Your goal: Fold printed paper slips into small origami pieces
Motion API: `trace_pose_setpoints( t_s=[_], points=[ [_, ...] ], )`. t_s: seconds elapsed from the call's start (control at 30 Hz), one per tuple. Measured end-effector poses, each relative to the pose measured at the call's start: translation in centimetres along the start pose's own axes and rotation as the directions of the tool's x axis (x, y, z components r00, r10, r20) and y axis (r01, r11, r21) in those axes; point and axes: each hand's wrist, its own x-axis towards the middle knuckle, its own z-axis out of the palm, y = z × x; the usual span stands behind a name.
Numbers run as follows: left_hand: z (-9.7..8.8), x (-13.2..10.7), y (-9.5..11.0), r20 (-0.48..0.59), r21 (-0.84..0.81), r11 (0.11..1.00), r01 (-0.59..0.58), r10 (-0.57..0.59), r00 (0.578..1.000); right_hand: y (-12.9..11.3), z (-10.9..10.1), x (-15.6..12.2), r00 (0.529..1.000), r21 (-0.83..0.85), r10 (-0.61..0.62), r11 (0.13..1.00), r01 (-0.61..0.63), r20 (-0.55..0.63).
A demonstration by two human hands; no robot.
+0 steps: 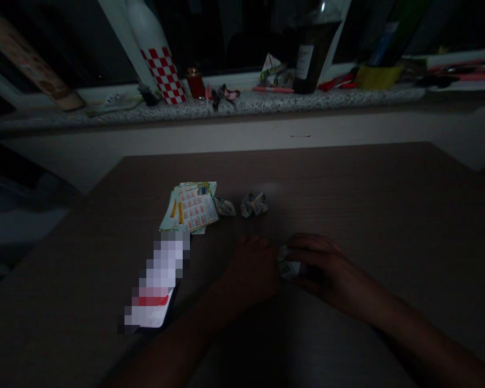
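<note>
Between my hands, low over the table, is a small piece of folded printed paper (289,265), partly covered by fingers. My left hand (253,272) is curled closed at the paper's left edge; its fingertips are hidden from me. From the other side my right hand (327,264) pinches the same piece, thumb below and fingers above. Just beyond the left hand stands a pointed origami paper piece (254,205). Another folded paper piece (225,207) lies beside a stack of printed paper sheets (196,207).
A lit phone (157,285), its screen blurred out, lies left of my left forearm on the wooden table (367,194). Behind, the stone windowsill (242,105) carries a red-checked bottle (165,73), a dark bottle (305,62), a pink pen (272,90) and a yellow container (378,77).
</note>
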Motion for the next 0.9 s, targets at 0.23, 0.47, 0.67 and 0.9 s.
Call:
trace_pose_setpoints(
  t_s=[0.23,0.47,0.67,0.9],
  points=[
    [0.2,0.0,-0.1,-0.034,-0.008,1.0,-0.004,0.004,0.999,-0.2,-0.3,0.2,0.997,-0.005,0.015,1.0,-0.014,0.081],
    [0.2,-0.1,0.0,-0.023,-0.005,1.0,-0.001,0.001,1.0,-0.2,-0.5,0.3,0.996,0.0,0.011,1.0,-0.011,0.088],
    [0.2,-0.1,-0.1,-0.03,-0.005,1.0,0.0,0.0,1.0,0.1,-0.1,0.4,0.996,0.033,0.034,0.999,-0.037,0.076],
    [0.2,0.0,0.1,-0.02,0.007,1.0,0.005,-0.005,1.0,-0.1,0.7,0.9,0.996,0.069,0.086,0.994,-0.084,-0.03]
  ],
)
